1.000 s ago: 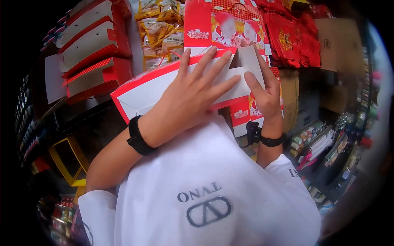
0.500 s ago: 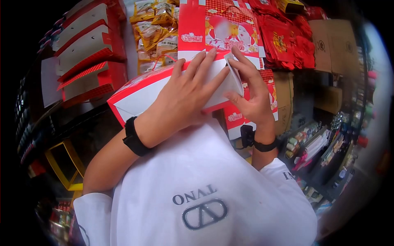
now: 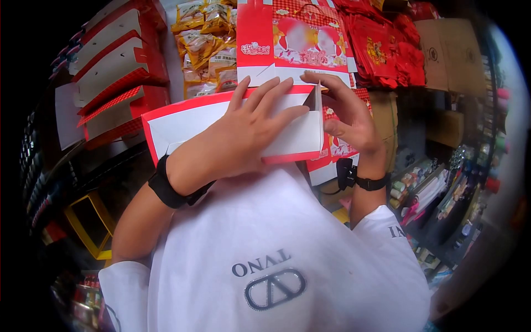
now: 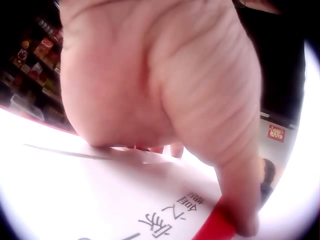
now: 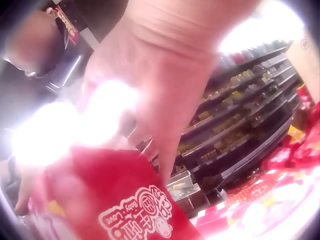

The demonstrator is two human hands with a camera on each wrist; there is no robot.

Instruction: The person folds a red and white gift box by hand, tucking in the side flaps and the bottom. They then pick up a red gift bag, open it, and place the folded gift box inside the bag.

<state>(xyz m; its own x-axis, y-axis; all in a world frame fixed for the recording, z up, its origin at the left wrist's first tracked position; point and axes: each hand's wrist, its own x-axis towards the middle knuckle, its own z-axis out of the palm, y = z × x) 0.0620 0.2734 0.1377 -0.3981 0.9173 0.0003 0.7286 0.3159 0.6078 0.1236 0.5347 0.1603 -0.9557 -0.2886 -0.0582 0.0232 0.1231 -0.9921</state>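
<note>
A red-edged white gift box [image 3: 193, 123] lies across the front of the shirt, its white face up and a gap at its right end. Spread over that face, the left hand [image 3: 243, 124] has nearly straight fingers reaching the far edge. In the left wrist view its thumb [image 4: 240, 200] rests along a red edge, near printed characters. The right hand [image 3: 351, 113] curls about the box's right end, forefinger at the far corner and thumb against the end flap [image 3: 320, 119]. In the right wrist view, a red panel [image 5: 95, 180] with white lettering lies below that hand.
Open red-and-white boxes [image 3: 113, 66] are stacked at the left. Yellow snack packets [image 3: 202, 47], a printed red box [image 3: 254, 33] and red bags [image 3: 381, 52] lie beyond the hands. A brown carton [image 3: 451, 50] and stocked shelves [image 3: 437, 193] stand at the right.
The white end flap swung in from standing out at the right to lying upright across the box end. The right hand moved with it. The left hand stayed spread on the box.
</note>
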